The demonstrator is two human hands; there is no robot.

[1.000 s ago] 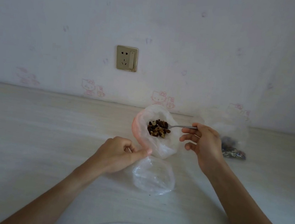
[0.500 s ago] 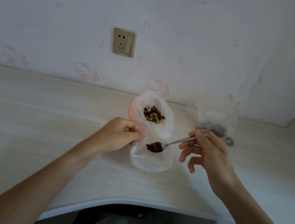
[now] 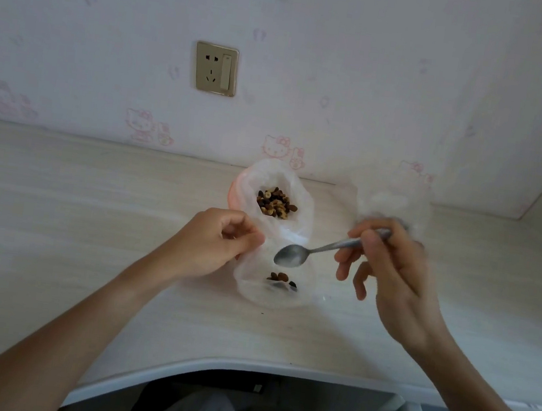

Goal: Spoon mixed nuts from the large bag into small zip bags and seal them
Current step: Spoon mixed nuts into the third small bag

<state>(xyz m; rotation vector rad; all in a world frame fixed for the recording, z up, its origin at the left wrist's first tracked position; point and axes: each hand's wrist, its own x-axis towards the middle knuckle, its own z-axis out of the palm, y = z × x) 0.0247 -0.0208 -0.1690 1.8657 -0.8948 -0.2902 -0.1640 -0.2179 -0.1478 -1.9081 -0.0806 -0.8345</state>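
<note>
On the counter, seen from the head camera, the left hand has its grip pinched on the mouth of the small zip bag, holding it open just to its right. A few nuts lie inside that bag, below and right of this grip. The right hand has its grip clamped on the handle of the spoon, whose bowl reaches left and looks empty, hovering over the small bag's opening. Beyond the spoon bowl, just past both grips, stands the large bag, open, with mixed nuts showing in its middle. Behind the right hand lies more clear plastic, blurred; its contents cannot be told.

The small bag is thin and limp, so if the left pinch loosens, the mouth would likely fold shut and the next spoonful could spill onto the counter. The large bag also seems to stand unsupported; a dig with the spoon might tip it or drag it, scattering nuts. A heaped spoon crossing the gap risks dropping pieces.
</note>
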